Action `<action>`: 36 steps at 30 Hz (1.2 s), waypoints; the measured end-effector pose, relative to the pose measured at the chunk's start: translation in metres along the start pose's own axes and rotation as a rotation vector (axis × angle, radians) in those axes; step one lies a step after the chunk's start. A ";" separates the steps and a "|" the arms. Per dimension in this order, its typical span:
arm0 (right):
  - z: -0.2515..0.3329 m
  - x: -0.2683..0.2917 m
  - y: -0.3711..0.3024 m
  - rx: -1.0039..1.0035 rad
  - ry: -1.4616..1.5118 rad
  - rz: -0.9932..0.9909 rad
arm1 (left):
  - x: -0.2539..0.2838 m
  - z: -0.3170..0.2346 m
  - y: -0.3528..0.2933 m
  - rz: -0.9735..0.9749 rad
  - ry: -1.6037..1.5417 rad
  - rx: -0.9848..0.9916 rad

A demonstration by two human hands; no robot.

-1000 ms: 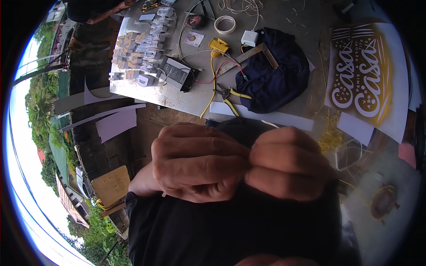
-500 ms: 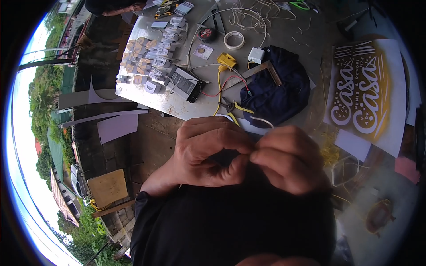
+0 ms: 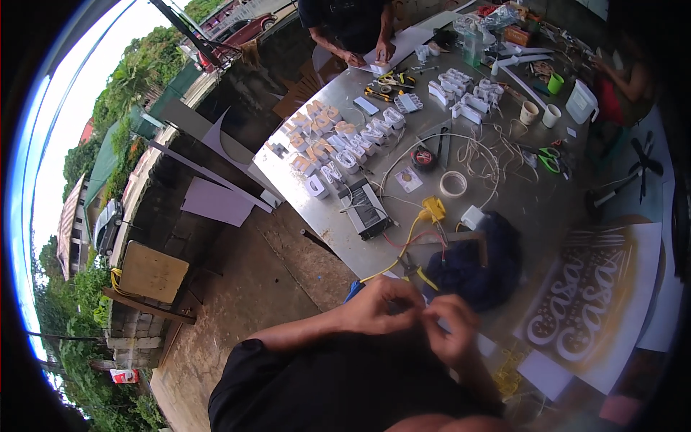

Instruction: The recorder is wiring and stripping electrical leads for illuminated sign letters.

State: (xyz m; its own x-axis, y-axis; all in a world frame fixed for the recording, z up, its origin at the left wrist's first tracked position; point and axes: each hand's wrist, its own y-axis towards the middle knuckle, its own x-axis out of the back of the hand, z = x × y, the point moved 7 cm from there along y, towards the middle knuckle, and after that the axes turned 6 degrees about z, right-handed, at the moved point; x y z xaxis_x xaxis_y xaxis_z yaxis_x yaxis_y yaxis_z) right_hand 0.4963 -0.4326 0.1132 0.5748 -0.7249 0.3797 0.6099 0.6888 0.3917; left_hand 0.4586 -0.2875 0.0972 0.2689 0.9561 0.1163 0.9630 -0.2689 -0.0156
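Observation:
In front of my dark shirt, my left hand [image 3: 385, 306] and my right hand [image 3: 452, 327] meet, fingertips pinched close together. Whatever lies between the fingers is hidden or too small to make out. Just beyond them on the metal table is a bundled dark blue cloth [image 3: 497, 266], with a metal square [image 3: 481, 248] lying on it. Yellow-handled pliers [image 3: 412, 268] rest at the cloth's left side. A yellow socket [image 3: 433, 209], a white adapter [image 3: 472, 217] and a black-and-silver power supply [image 3: 364, 209] with thin wires sit farther away.
Rows of small block letters [image 3: 338, 155] cover the table's left part. A masking tape roll [image 3: 453, 184], tape measure [image 3: 423, 158] and green-handled scissors [image 3: 550, 159] lie farther right. One person [image 3: 349, 29] works at the far end, another [image 3: 633, 83] at right. A stencilled sign [image 3: 586, 288] stands nearby.
My view has lifted and turned, so more of the table and two other people show. Both hands appear lower and smaller, still pinched together.

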 end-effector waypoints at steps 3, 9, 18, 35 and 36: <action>0.001 -0.011 0.003 -0.043 0.001 0.058 | 0.002 0.015 -0.010 -0.003 -0.080 0.018; 0.008 -0.030 0.013 -0.096 -0.004 0.116 | 0.012 0.019 -0.020 0.055 -0.256 0.014; 0.020 -0.054 0.037 -0.140 -0.103 0.103 | 0.033 0.041 -0.020 0.120 -0.529 0.069; 0.010 -0.062 0.074 -0.186 -0.396 -0.017 | 0.085 0.004 -0.015 -0.085 0.744 -0.639; 0.012 -0.061 0.074 -0.185 -0.398 -0.019 | 0.086 0.005 -0.017 -0.085 0.745 -0.641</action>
State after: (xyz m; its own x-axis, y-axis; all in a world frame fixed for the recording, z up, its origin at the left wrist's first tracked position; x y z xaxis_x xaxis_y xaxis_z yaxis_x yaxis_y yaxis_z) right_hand 0.5000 -0.3372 0.1293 0.3302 -0.6533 0.6813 0.7265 0.6367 0.2585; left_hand 0.4657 -0.2004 0.1025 -0.0915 0.7166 0.6915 0.7281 -0.4255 0.5373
